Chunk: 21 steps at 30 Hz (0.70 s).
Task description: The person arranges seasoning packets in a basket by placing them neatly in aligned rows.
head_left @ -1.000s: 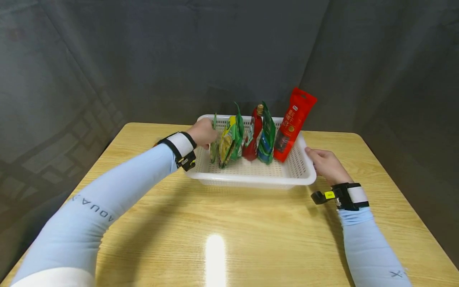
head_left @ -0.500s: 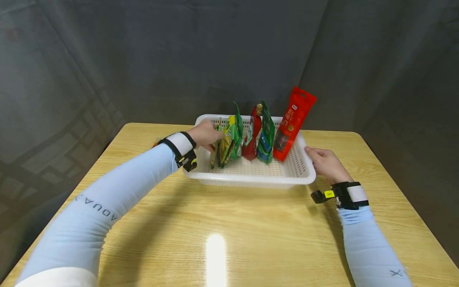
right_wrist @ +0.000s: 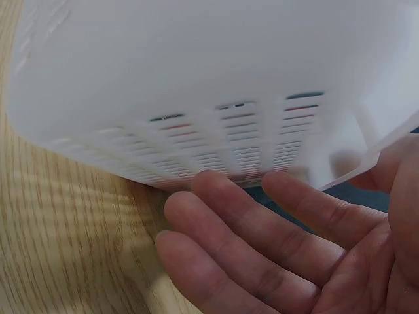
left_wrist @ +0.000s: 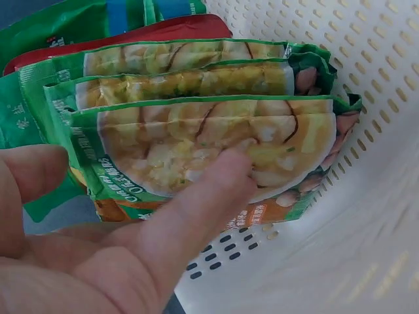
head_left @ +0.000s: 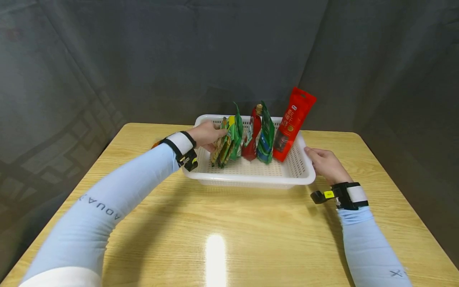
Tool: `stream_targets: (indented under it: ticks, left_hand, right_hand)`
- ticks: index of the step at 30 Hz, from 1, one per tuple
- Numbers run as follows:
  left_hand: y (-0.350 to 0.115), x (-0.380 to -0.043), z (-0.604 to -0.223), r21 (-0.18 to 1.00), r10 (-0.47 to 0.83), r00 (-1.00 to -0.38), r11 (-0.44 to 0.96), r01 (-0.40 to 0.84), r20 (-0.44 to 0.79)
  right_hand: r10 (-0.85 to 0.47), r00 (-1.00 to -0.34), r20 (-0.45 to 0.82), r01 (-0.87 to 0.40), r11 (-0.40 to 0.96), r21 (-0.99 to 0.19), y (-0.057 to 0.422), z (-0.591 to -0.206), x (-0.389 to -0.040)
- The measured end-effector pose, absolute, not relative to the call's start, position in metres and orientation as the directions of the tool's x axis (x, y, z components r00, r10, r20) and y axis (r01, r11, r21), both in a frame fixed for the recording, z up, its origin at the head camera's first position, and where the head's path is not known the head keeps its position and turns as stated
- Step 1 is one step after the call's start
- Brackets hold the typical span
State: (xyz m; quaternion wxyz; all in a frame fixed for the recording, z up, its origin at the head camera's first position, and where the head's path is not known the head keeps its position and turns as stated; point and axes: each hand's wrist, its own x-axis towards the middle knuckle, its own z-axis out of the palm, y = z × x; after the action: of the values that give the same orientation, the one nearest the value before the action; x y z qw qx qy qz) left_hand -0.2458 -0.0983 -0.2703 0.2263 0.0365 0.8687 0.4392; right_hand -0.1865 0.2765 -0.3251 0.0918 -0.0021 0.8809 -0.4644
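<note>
A white plastic basket (head_left: 247,179) holds a row of standing packs. My left hand (head_left: 207,134) reaches over its left end. In the left wrist view, a straight digit (left_wrist: 209,186) presses on the face of the nearest green-edged food packet (left_wrist: 262,140), which has two similar packets behind it. Another digit (left_wrist: 33,171) lies beside the packet's green edge. My right hand (head_left: 325,162) holds the basket's right rim, thumb at the rim and the other fingers (right_wrist: 229,203) along the outside of the slotted wall.
Right of the packets stand a green pouch (head_left: 238,133), a red pouch with a gold cap (head_left: 252,143) and a green-blue pouch (head_left: 266,139). A tall red pack (head_left: 292,123) leans above the right rim. Something orange peeks out behind the left wrist on the wooden table (head_left: 261,231).
My left hand has shifted slightly right and its fingers have straightened. The leftmost packet has moved right, close against the others. My right hand has stayed at the basket rim.
</note>
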Motion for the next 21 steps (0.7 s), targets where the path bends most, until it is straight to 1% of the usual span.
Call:
stream_targets:
  ticks: [5, 11, 18, 21]
  left_hand:
    - [-0.106, -0.244, -0.267, 0.771, 0.269, -0.896, 0.627, -0.114, -0.352]
    - [-0.118, -0.242, -0.259, 0.804, 0.270, -0.913, 0.586, -0.096, -0.305]
    - [-0.148, -0.237, -0.243, 0.854, 0.205, -0.955, 0.515, -0.081, -0.214]
    - [-0.169, -0.231, -0.237, 0.855, 0.171, -0.972, 0.516, -0.053, -0.164]
  right_hand:
    - [-0.100, -0.983, -0.154, 0.073, 0.559, -0.826, 0.277, -0.324, -0.187]
    - [-0.090, -0.983, -0.162, 0.081, 0.575, -0.814, 0.279, -0.324, -0.187]
    - [-0.084, -0.983, -0.163, 0.085, 0.579, -0.811, 0.280, -0.325, -0.186]
    - [-0.087, -0.984, -0.157, 0.079, 0.575, -0.815, 0.281, -0.325, -0.187]
